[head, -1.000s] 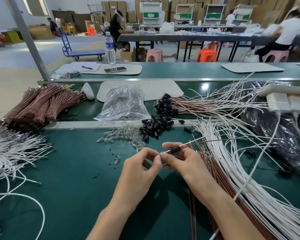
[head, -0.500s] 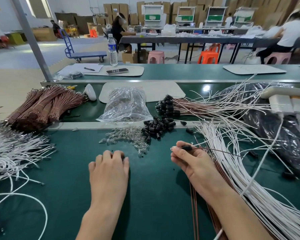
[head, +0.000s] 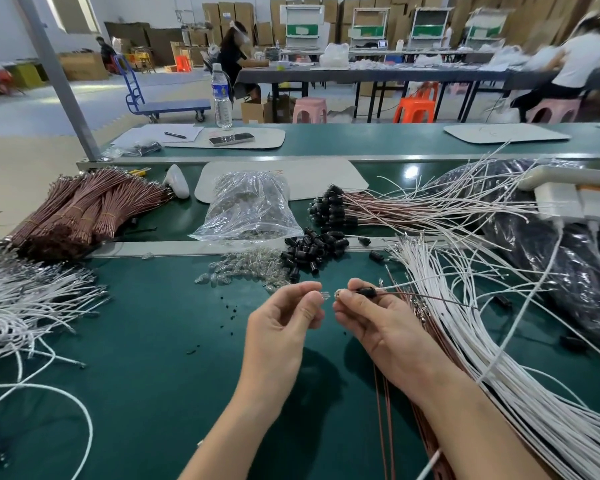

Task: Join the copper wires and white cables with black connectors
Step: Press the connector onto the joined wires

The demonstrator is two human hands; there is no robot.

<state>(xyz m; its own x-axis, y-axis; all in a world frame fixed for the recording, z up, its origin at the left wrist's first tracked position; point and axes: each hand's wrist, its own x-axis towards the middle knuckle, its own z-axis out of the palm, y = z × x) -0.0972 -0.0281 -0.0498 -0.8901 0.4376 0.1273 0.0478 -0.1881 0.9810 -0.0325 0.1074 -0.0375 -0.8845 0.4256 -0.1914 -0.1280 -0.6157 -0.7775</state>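
Small clear bulb (head: 322,295), pinched in left grip (head: 281,327), sits just left of black connector (head: 366,292), axis left-right, pinched in right grip (head: 378,327).

floor (head: 66,109): pale grey | stacked cardboard boxes (head: 236,15) | long dark table (head: 378,74) | orange stool (head: 414,109)

clear piece (head: 327,295): too small to identify | white cables (head: 471,341): cut by right edge
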